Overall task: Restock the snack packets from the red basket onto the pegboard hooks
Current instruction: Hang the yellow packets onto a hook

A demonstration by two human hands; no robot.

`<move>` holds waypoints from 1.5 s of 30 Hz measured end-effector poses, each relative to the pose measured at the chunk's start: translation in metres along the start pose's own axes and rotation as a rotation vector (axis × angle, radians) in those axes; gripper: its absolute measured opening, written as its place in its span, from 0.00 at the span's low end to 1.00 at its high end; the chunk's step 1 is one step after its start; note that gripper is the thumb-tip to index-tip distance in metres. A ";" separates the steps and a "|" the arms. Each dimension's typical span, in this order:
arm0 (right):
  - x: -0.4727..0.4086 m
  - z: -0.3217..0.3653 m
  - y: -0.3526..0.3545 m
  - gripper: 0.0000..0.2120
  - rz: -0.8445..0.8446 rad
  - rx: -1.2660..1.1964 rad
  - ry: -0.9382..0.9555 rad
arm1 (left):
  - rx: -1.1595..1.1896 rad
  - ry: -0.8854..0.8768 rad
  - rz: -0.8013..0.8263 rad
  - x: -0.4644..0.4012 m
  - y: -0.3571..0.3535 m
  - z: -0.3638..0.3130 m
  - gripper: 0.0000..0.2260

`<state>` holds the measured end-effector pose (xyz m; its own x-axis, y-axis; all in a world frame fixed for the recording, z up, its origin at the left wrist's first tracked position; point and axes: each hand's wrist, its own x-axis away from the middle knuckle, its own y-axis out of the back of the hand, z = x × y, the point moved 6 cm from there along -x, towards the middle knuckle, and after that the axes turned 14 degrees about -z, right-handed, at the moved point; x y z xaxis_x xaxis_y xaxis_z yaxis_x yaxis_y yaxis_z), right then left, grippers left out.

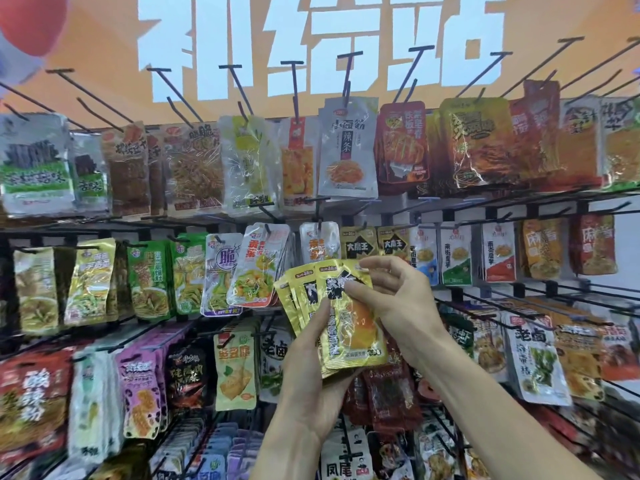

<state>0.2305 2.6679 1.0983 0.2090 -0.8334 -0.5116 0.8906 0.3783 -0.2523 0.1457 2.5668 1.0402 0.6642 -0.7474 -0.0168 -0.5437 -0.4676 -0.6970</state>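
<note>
I hold a fanned stack of gold snack packets [349, 327] with black labels in front of the pegboard. My left hand [311, 358] grips the stack from below, thumb on its front. My right hand [391, 292] pinches the top of the front packet, thumb on its face and fingers behind the upper edge. Two hooks just above carry matching gold packets [358, 244] with the same black label. The red basket is out of view.
Black wire hooks [294, 81] jut out from the pegboard in several rows, most hung with packets: a grey-white packet [348, 150] above, yellow-white ones [259, 268] at left, red ones [391, 400] below. An orange sign [104, 81] spans the top.
</note>
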 end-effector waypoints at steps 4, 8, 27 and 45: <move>-0.009 -0.004 -0.003 0.16 -0.050 -0.076 -0.026 | 0.035 -0.009 -0.010 0.002 -0.002 -0.004 0.14; -0.036 0.001 0.006 0.17 -0.181 -0.048 0.090 | 0.018 -0.014 -0.053 0.001 0.002 -0.006 0.16; -0.109 -0.004 -0.011 0.21 -0.246 0.525 0.232 | -0.009 -0.028 -0.009 0.009 0.003 -0.014 0.16; -0.009 -0.007 -0.001 0.28 -0.036 -0.004 -0.091 | -0.062 -0.040 -0.057 -0.004 -0.001 0.000 0.19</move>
<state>0.2244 2.6778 1.0974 0.2127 -0.8798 -0.4252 0.8966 0.3487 -0.2730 0.1435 2.5696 1.0407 0.7143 -0.6998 -0.0082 -0.5344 -0.5379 -0.6519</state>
